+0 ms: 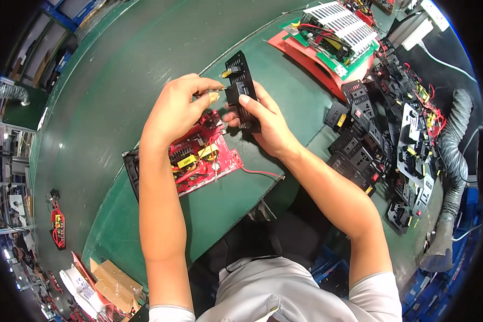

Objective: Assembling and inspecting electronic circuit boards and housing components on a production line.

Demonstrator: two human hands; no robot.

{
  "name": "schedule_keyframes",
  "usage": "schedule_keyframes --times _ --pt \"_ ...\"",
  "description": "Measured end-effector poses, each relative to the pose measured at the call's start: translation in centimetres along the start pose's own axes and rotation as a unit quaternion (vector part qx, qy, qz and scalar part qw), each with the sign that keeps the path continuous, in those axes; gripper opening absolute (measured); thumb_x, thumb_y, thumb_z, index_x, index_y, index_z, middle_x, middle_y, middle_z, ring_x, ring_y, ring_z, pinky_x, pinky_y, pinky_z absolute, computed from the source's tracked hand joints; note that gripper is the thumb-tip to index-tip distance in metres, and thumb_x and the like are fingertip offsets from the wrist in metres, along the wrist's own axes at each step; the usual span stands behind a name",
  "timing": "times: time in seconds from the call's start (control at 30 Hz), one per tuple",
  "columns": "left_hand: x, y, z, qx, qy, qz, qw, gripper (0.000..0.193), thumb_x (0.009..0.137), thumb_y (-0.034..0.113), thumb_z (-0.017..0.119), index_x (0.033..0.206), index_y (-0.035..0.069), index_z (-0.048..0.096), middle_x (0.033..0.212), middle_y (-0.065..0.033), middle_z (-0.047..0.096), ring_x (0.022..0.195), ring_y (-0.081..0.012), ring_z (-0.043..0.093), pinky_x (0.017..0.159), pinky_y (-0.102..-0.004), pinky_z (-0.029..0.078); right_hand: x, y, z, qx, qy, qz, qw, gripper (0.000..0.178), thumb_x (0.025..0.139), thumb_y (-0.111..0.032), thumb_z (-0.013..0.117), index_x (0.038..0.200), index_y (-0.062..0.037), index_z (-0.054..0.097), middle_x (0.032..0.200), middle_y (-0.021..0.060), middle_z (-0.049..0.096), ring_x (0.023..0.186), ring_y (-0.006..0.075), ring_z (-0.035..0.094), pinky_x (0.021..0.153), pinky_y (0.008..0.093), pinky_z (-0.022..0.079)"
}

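My right hand (271,121) grips a black slotted end panel (242,91), tilted upright above the bench, with the thumb on its face and the fingers behind and below. A small yellow-marked part (231,72) sticks out of the panel's upper left side. My left hand (180,104) is closed in a pinch at the panel's left side; what lies between its fingertips is too small to make out. Beneath both hands lies a red circuit board (220,163) with yellow-wrapped parts and red wires, partly hidden by my left forearm. A black casing piece (131,174) stands at its left edge.
A pile of black panels (359,145) covers the bench at the right. Behind it, a green board with a finned metal cover (341,32) rests on a red sheet (300,56). A grey flexible duct (455,150) stands far right; a cardboard box (115,284) sits lower left.
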State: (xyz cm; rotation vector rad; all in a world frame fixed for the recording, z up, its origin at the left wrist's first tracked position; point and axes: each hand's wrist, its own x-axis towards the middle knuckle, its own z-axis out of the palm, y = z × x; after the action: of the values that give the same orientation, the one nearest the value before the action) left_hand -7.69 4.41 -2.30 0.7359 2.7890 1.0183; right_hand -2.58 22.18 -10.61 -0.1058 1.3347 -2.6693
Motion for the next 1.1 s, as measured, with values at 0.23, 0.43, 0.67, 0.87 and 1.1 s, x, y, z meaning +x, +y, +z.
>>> schedule_keyframes --times 0.23,0.43,0.67,0.87,1.1 --pt "-0.1 0.0 -0.1 0.001 0.005 0.004 1.0 0.024 0.084 0.012 0.066 0.106 0.003 0.07 0.087 -0.012 0.064 0.08 -0.0236 0.061 0.074 -0.0343 0.048 -0.1 -0.1 0.2 0.004 -0.004 0.001 1.0 0.043 0.099 -0.018 0.048 0.139 -0.0048 0.039 0.104 0.0121 0.058 0.088 0.0189 0.064 0.076 0.0292 0.052" --pt "-0.1 -0.2 0.3 -0.022 0.019 0.024 0.999 0.024 0.082 0.008 0.068 0.106 0.003 0.071 0.083 -0.0086 0.062 0.078 -0.0176 0.059 0.072 -0.0311 0.046 -0.3 -0.1 0.2 0.005 -0.007 0.01 1.0 0.042 0.099 -0.017 0.048 0.139 -0.0049 0.039 0.103 0.0103 0.058 0.087 0.017 0.063 0.076 0.0284 0.053" --pt "0.0 0.3 0.6 0.013 0.024 0.025 0.999 0.023 0.082 0.006 0.068 0.104 0.002 0.071 0.082 -0.0088 0.061 0.077 -0.0193 0.059 0.072 -0.0314 0.046 -0.1 -0.3 -0.2 0.02 -0.022 0.018 0.999 0.044 0.099 -0.018 0.049 0.141 -0.0053 0.039 0.103 0.0086 0.058 0.085 0.0151 0.063 0.073 0.0268 0.052" --pt "0.0 0.1 0.9 0.026 0.036 0.046 0.998 0.021 0.081 0.005 0.068 0.102 0.001 0.071 0.082 -0.0102 0.062 0.076 -0.0218 0.06 0.07 -0.0326 0.046 -0.5 0.0 0.4 -0.136 -0.008 -0.041 0.99 0.05 0.099 -0.019 0.052 0.145 -0.0068 0.036 0.101 0.0024 0.056 0.079 0.0102 0.059 0.067 0.0243 0.049" --pt "0.0 0.6 0.6 0.017 0.029 0.018 0.999 0.019 0.081 0.008 0.067 0.099 0.002 0.071 0.084 -0.014 0.063 0.077 -0.0293 0.062 0.071 -0.0386 0.048 -0.2 -0.1 0.0 -0.081 -0.024 -0.019 0.996 0.047 0.098 -0.019 0.052 0.142 -0.0071 0.039 0.102 0.0036 0.057 0.078 0.0107 0.059 0.067 0.0243 0.049"
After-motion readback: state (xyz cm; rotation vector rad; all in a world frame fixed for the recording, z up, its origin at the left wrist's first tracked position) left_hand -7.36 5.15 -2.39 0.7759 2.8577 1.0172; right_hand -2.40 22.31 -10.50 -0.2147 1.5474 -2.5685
